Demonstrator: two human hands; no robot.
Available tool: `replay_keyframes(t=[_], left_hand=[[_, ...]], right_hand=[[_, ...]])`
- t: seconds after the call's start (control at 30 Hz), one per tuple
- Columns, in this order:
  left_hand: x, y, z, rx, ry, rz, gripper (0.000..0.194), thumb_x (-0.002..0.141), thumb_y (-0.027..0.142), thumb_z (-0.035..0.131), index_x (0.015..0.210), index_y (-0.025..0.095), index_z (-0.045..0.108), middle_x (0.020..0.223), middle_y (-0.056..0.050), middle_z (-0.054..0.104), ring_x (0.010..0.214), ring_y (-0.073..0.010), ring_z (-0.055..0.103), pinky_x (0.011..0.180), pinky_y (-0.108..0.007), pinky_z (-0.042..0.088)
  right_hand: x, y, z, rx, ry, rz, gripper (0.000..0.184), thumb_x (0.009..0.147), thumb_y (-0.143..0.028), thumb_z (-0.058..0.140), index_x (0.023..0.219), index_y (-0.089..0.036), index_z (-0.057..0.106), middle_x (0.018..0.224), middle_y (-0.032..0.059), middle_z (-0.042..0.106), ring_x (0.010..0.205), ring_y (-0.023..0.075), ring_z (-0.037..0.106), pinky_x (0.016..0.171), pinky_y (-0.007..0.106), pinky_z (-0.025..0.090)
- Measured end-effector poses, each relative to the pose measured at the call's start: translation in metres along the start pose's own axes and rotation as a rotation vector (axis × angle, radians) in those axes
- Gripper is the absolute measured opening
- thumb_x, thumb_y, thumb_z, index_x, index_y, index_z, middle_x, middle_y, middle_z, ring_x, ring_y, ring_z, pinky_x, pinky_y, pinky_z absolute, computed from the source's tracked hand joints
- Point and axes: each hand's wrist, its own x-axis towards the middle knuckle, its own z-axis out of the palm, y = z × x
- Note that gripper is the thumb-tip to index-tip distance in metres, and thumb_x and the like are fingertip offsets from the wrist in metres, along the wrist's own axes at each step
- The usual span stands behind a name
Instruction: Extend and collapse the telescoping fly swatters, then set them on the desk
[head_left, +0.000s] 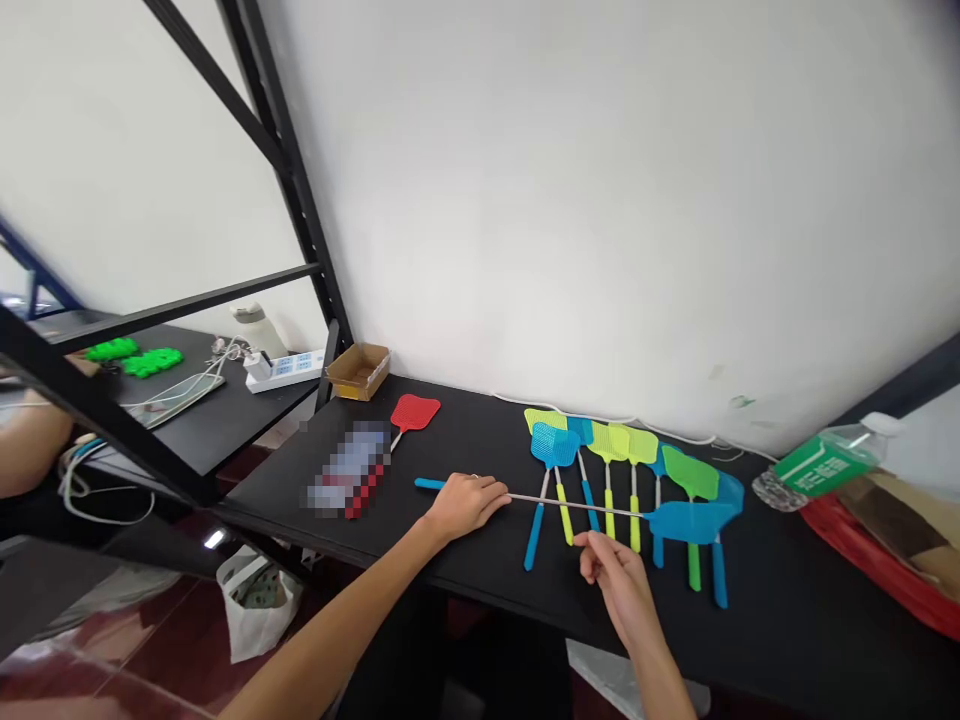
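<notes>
A blue fly swatter (691, 519) with a long, thin metal shaft lies sideways above the table, its head over several other swatters. My left hand (466, 505) is wrapped over this shaft beside the blue handle. Below the shaft, my right hand (619, 580) has loosely curled fingers with nothing visible in them. Its fingertips are close to the lower end of a yellow-handled swatter (564, 510); whether they touch cannot be made out. In the row are also a blue swatter (550, 446) and a green swatter (690, 473), with shorter shafts.
A red swatter (415, 411) lies left on the black table (465, 430), beside a blurred-out object (352, 468) and a small cardboard box (359, 371). At right, a bottle (825, 462) leans by a red-edged box (892, 575). A black metal frame (300, 210) rises at left.
</notes>
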Motion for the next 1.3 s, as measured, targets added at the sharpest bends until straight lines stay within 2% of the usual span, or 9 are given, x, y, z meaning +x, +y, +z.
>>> replay_keyframes(t=[0.23,0.43,0.57,0.7,0.83,0.93,0.97,1.1,1.3], left_hand=[[-0.006,0.009,-0.004,0.025,-0.026,-0.154,0.046,0.105,0.048,0.027,0.106,0.024,0.067,0.094,-0.004,0.072,0.081,-0.0183,0.068,0.065,-0.026,0.039],[-0.005,0.011,-0.008,-0.007,-0.068,-0.157,0.042,0.104,0.048,0.031,0.108,0.026,0.066,0.102,-0.003,0.073,0.089,-0.0192,0.068,0.068,-0.025,0.04],[-0.007,0.011,-0.013,-0.016,-0.085,-0.169,0.04,0.104,0.047,0.032,0.109,0.027,0.066,0.102,-0.003,0.072,0.09,-0.0195,0.067,0.07,-0.026,0.041],[-0.016,0.012,-0.018,-0.006,-0.059,-0.233,0.041,0.104,0.046,0.03,0.11,0.026,0.065,0.1,-0.004,0.071,0.089,-0.0203,0.066,0.069,-0.027,0.04],[-0.034,0.016,-0.023,0.018,0.01,-0.355,0.04,0.104,0.045,0.031,0.109,0.024,0.065,0.101,-0.006,0.069,0.092,-0.0224,0.065,0.07,-0.029,0.041],[-0.051,0.016,-0.028,0.052,0.041,-0.454,0.039,0.103,0.042,0.033,0.107,0.023,0.067,0.101,-0.009,0.067,0.096,-0.0244,0.063,0.074,-0.031,0.043],[-0.056,0.015,-0.03,0.065,0.045,-0.477,0.039,0.103,0.041,0.034,0.105,0.022,0.068,0.1,-0.009,0.067,0.098,-0.0249,0.061,0.076,-0.032,0.043],[-0.07,0.013,-0.037,0.107,0.05,-0.535,0.035,0.102,0.037,0.04,0.103,0.021,0.071,0.107,-0.012,0.063,0.107,-0.0272,0.055,0.081,-0.035,0.045],[-0.068,0.017,-0.04,0.114,0.015,-0.575,0.025,0.097,0.032,0.053,0.101,0.017,0.073,0.106,-0.012,0.063,0.107,-0.0289,0.055,0.086,-0.039,0.044]], right_hand=[[-0.009,0.008,-0.004,-0.133,-0.033,-0.124,0.044,0.087,-0.058,0.062,0.084,-0.016,0.074,0.059,0.0028,0.056,0.059,0.0181,0.05,0.056,0.031,0.041],[-0.045,0.006,-0.004,-0.272,0.08,-0.18,0.046,0.089,-0.059,0.059,0.085,-0.015,0.074,0.061,0.0028,0.057,0.06,0.0181,0.052,0.058,0.03,0.043],[-0.093,0.017,0.0,-0.363,0.174,-0.167,0.045,0.09,-0.058,0.056,0.088,-0.016,0.073,0.059,0.0007,0.054,0.058,0.0174,0.052,0.058,0.028,0.043],[-0.155,0.051,-0.004,-0.614,0.309,-0.158,0.046,0.092,-0.057,0.052,0.081,-0.018,0.074,0.059,0.0025,0.058,0.057,0.0193,0.054,0.058,0.029,0.044],[-0.223,0.094,-0.03,-0.923,0.223,-0.335,0.035,0.093,-0.048,0.053,0.087,-0.022,0.077,0.086,0.01,0.073,0.084,0.0284,0.067,0.076,0.036,0.053],[-0.264,0.115,-0.053,-1.076,0.127,-0.369,0.028,0.093,-0.042,0.055,0.1,-0.026,0.077,0.101,0.0093,0.074,0.095,0.0285,0.068,0.083,0.037,0.056],[-0.273,0.119,-0.059,-1.106,0.137,-0.379,0.028,0.093,-0.042,0.055,0.102,-0.027,0.077,0.103,0.009,0.074,0.098,0.0285,0.068,0.084,0.038,0.056],[-0.29,0.128,-0.068,-1.159,0.197,-0.385,0.033,0.094,-0.045,0.052,0.107,-0.026,0.075,0.111,0.0097,0.072,0.105,0.0301,0.066,0.086,0.041,0.057],[-0.291,0.128,-0.055,-1.16,0.196,-0.395,0.032,0.096,-0.043,0.05,0.112,-0.027,0.073,0.116,0.0094,0.071,0.108,0.0287,0.066,0.087,0.039,0.058]])
